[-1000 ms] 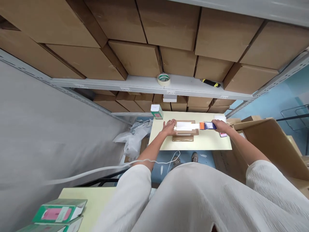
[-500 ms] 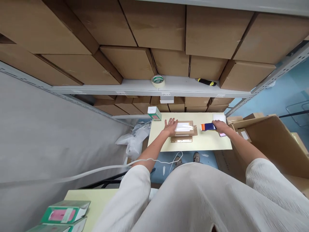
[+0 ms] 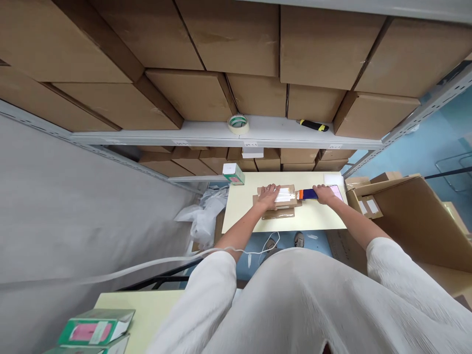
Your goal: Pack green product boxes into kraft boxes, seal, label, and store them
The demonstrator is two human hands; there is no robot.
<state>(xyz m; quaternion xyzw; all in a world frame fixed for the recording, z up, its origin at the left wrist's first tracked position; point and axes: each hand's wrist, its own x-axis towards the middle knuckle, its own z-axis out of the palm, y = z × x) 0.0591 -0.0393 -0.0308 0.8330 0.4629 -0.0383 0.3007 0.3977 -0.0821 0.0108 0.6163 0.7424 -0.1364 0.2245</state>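
Observation:
My left hand (image 3: 269, 197) lies with fingers spread on top of a small flat cardboard box (image 3: 284, 205) with a white label and open flaps at its sides. In my right hand (image 3: 324, 194) is a blue and orange tape dispenser (image 3: 309, 194), its orange front end touching or very close to the box's right end. Clear tape shows near that end. Beside my right hand lies a phone (image 3: 337, 192) with a lit pink screen, partly covered by the hand.
The pale yellow table (image 3: 241, 211) also carries a green and white box (image 3: 233, 174). On the shelf above lie a tape roll (image 3: 238, 125) and a utility knife (image 3: 313, 125), before stacked cartons. A large open carton (image 3: 424, 221) stands right. A white cable (image 3: 165, 260) crosses at left.
My right hand has brought the tape dispenser left to the box's right end. My left hand has slid right along the box top. More of the phone now shows.

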